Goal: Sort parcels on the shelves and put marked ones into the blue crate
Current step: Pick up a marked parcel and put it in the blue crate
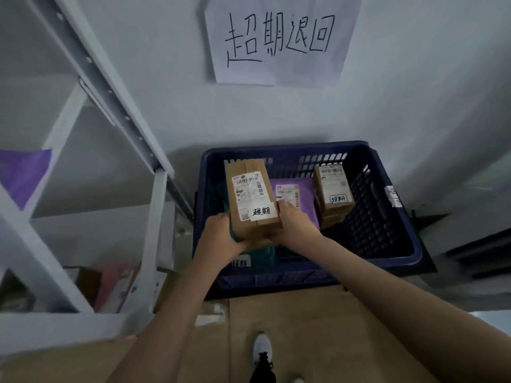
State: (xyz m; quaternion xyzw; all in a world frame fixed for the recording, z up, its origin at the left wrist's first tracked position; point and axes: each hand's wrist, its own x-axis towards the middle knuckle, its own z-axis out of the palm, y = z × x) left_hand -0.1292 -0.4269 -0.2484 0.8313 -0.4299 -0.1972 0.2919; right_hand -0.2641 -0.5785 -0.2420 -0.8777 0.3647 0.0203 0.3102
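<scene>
**Marked box held over the blue crate**

Above the near left part of the blue crate (387,239), in the head view, both hands grasp one brown cardboard box (250,197). The left hand (221,233) wraps the box's near left corner, and the right hand (294,222) presses against its near right side, fingers closed on the cardboard. The box is tilted, its top face turned toward the camera. That face carries a printed shipping label (247,186) and, nearer the hands, a white sticker with handwritten characters (262,211).

Inside the crate, a second brown box (331,189) stands against the far right side with a similar handwritten sticker on its near end. A purple mailer bag (293,193) with a white label lies flat between the two boxes. A teal package (262,257) lies under the held box, and a white sticker with handwriting shows at its near left edge.

The crate sits on the floor against a white wall. A paper sign (279,40) with large handwritten characters hangs on the wall above it. To the left stands a white metal shelf unit (116,106), with blurred parcels on its lowest level. Flattened brown cardboard (304,335) covers the floor in front of the crate, and a white shoe (262,348) shows at the bottom edge.
</scene>
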